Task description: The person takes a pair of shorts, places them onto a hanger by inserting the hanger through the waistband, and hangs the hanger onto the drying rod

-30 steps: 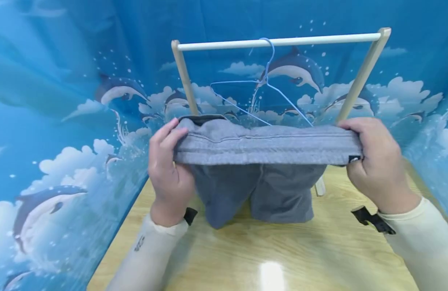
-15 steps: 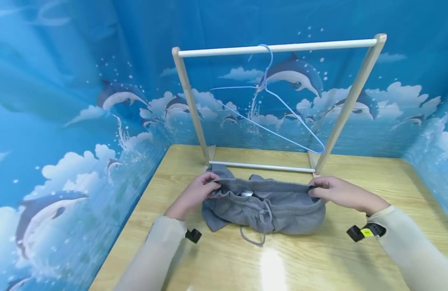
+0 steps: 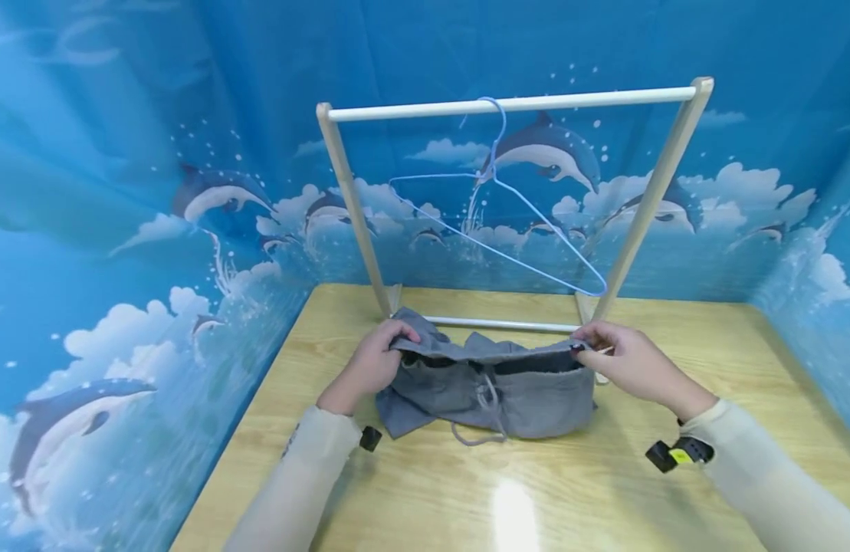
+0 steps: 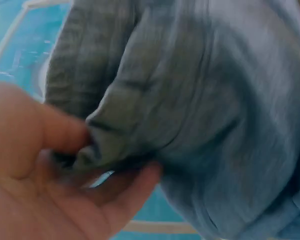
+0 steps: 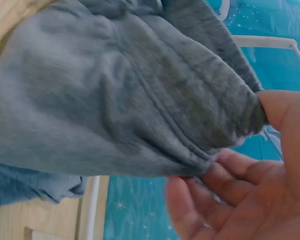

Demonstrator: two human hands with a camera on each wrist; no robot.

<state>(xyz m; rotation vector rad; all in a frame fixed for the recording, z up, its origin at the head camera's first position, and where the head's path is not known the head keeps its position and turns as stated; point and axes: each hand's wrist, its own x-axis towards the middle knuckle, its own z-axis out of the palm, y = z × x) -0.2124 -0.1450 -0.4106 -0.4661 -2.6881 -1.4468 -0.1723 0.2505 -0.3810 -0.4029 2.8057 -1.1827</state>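
Note:
Grey drawstring shorts (image 3: 545, 406) lie bunched on the wooden table, front side toward me. My left hand (image 3: 371, 366) pinches the left end of their waistband, while my right hand (image 3: 625, 364) pinches the right end. Between the two hands the back edge of the waistband is raised, leaving a narrow dark opening. The drawstring (image 3: 490, 399) hangs down the front. In the left wrist view, thumb and fingers hold the waist corner of the shorts (image 4: 230, 115). The right wrist view shows the right hand (image 5: 260, 185) gripping the opposite corner.
Just behind the shorts stands a wooden rack (image 3: 635, 218) with a low white crossbar (image 3: 500, 324). A blue wire hanger (image 3: 493, 165) hangs from its top bar. Dolphin-print curtains (image 3: 211, 192) enclose the table (image 3: 411, 498) at the back and sides.
The shorts came down from in front of the rack onto the table, both hands moving away from me with them. Since half a second ago the waist opening has narrowed.

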